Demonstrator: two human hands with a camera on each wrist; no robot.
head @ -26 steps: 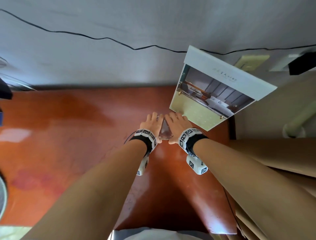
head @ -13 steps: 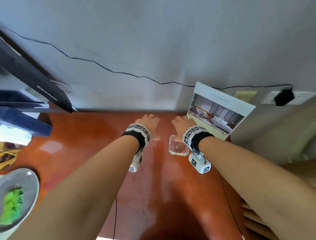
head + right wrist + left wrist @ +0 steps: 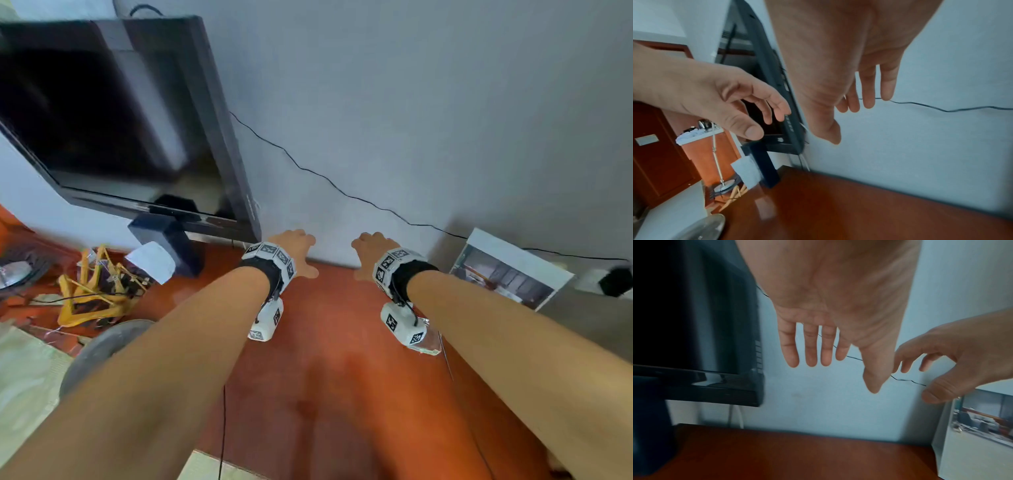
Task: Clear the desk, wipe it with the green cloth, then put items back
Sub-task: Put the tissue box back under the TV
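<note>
Both my hands hover empty above the red-brown desk [image 3: 329, 359], close to the wall. My left hand [image 3: 296, 251] has straight, spread fingers [image 3: 812, 352]. My right hand [image 3: 370, 251] is relaxed, its fingers [image 3: 869, 95] hanging loosely. A clear glass piece [image 3: 431, 341] sits on the desk under my right wrist, partly hidden by the wrist camera. A grey plate [image 3: 102, 346] lies at the desk's left, mostly behind my left forearm. No green cloth is visible.
A black monitor [image 3: 120, 120] on a stand fills the back left, with a white card [image 3: 150, 261] leaning on its foot. A yellow wooden frame [image 3: 90, 294] lies at the left. A photo calendar [image 3: 507, 272] leans on the wall at right. A thin black cable [image 3: 342, 192] runs along the wall.
Both hands let go of the clear glass piece, which now stays on the desk. The hands lifted and spread apart, and my view swung up and left to the monitor.
</note>
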